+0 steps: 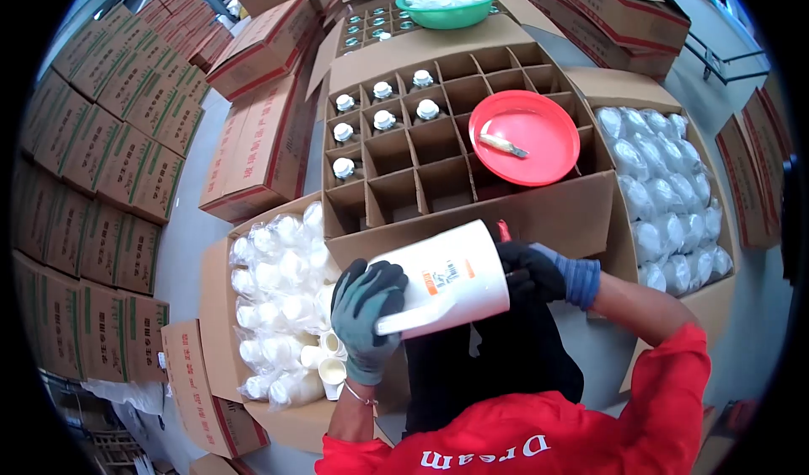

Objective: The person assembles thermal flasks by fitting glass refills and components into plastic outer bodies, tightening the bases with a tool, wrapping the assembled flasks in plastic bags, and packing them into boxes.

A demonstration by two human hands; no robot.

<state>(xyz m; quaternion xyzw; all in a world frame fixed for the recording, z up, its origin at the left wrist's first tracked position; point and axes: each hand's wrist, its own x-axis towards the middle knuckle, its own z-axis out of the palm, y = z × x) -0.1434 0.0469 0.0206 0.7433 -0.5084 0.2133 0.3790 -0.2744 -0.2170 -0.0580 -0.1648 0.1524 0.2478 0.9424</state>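
My left hand (369,311), in a grey-green and black glove, is wrapped round the handle end of a white jug (451,277) with orange and dark print. The jug lies tilted on its side above my lap. At its other end is my right hand (533,273), in a dark glove with a blue cuff; its fingers are bent at the jug's rim and partly hidden. A small red item (504,230) shows beside those fingers. Just beyond, a divided carton (539,214) holds several white-capped bottles (384,120). On its right part rests a red plate (548,150) with a small brush-like tool (504,144).
To the left stands an open carton of bagged white cups (295,268); to the right, one with clear-wrapped items (666,193). A green basin (447,11) of white pieces sits at the far end. Stacked cartons (109,247) line the left side.
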